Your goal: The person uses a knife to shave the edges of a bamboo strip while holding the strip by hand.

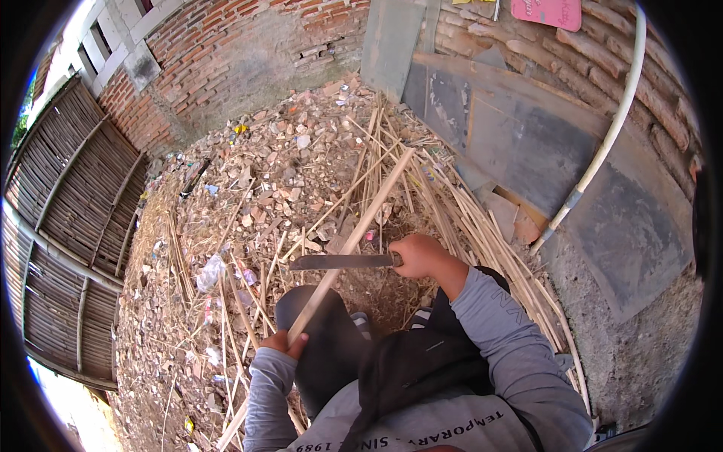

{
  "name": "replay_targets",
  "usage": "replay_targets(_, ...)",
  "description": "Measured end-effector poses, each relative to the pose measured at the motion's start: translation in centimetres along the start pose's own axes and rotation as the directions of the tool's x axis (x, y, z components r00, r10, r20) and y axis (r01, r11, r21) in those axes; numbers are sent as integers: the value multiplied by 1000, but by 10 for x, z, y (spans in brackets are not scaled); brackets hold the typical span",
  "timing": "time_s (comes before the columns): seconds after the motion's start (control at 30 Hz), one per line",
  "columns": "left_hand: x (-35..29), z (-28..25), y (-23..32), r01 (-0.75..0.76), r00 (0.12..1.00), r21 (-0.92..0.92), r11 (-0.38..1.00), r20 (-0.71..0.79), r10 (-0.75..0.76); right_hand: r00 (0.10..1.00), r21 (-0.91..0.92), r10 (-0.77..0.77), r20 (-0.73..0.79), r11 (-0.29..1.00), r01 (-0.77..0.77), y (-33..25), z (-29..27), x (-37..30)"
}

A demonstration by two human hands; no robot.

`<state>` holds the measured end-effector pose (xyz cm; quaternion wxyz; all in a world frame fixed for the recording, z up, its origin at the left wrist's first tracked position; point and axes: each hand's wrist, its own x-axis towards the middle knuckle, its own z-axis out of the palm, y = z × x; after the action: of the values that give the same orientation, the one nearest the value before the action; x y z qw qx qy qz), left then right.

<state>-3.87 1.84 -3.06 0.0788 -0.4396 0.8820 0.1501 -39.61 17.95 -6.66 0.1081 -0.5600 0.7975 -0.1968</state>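
My left hand point(285, 344) is closed round a long pale bamboo strip point(369, 215), which slants from the lower left up and away to the right across my left knee. In my right hand point(420, 256) is the handle of a machete point(331, 262) with a dark, broad blade. The blade points left and crosses over the strip a little beyond my knees. Whether blade and strip touch, I cannot tell. Most of the machete's handle is hidden by my fingers.
Many bamboo strips point(482, 218) lie piled to my right, and more lie at my left. Rubble point(279, 166) and litter cover the ground. A brick wall point(248, 53) stands at the back, dark panels point(527, 135) and a white pipe point(602, 151) at right, a bamboo fence point(68, 211) at left.
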Motion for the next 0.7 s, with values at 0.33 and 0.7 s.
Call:
replay_targets(0.33,-1,-2,5,2,1000,-4,1000,-3,-2,999,40,35,-14,999,-34,6,3,0)
replay_targets(0.7,1,-1,8,16,1000,22,1000,18,-16,994,120,110,-10,987,-108,21,0,0)
